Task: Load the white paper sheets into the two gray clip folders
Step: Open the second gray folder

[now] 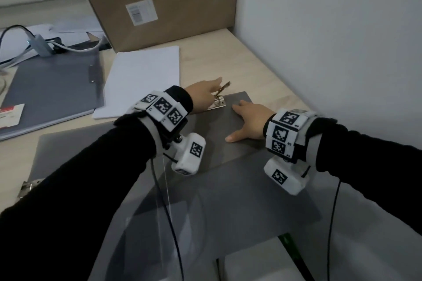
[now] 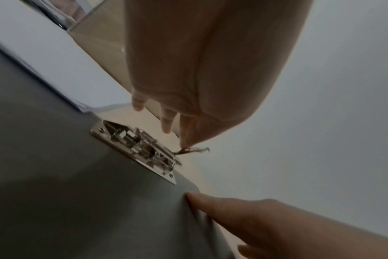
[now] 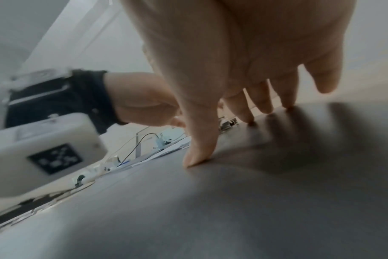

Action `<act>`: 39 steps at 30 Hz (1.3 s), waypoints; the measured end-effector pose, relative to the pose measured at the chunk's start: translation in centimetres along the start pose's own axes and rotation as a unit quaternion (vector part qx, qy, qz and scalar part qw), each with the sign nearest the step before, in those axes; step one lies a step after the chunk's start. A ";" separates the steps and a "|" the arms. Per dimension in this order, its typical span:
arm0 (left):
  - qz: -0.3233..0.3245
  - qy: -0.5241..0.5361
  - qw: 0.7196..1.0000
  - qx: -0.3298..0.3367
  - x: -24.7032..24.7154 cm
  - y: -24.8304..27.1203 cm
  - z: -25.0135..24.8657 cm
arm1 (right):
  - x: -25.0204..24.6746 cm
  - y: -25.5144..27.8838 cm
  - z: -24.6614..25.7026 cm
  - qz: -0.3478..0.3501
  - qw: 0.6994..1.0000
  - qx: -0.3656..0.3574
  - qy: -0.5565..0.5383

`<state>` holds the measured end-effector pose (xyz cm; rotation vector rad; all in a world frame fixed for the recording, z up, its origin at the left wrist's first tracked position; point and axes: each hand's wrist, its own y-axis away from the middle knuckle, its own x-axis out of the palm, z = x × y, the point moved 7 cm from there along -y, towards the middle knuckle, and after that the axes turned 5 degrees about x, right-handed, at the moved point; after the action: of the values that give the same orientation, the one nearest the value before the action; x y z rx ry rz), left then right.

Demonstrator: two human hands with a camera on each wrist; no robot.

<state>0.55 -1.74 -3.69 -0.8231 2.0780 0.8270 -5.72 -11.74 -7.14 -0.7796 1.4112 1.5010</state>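
Black sleeves [image 1: 96, 171] cover both arms. Each wrist wears a band of white blocks [image 1: 163, 109] printed with black square codes, and beneath each band hangs a white camera box [image 1: 189, 155] trailing a thin black cable [image 1: 170, 223].

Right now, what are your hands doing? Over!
Left hand pinching clip lever, raised. Right hand flat on gray folder. Paper sheets wait beside it. Nothing blocking.
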 end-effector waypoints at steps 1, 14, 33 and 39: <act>0.020 -0.019 1.000 -0.004 0.6 -0.4 -0.5 | -0.1 0.1 -0.1 -0.005 1.000 0.005 0.012; -0.070 0.013 0.997 0.018 -1.7 7.4 2.9 | -1.5 1.8 -6.3 0.030 0.996 0.051 0.063; -0.072 0.058 0.985 -0.145 0.2 27.4 19.7 | 4.1 6.3 14.8 0.044 0.986 -0.121 0.104; -0.008 0.106 0.987 -0.120 2.1 27.4 20.4 | 4.9 5.8 14.2 0.049 0.988 -0.121 0.086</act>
<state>-13.30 29.25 -8.11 -1.0975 2.1776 1.0336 -11.00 3.49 -7.06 -1.0223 1.4256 1.7373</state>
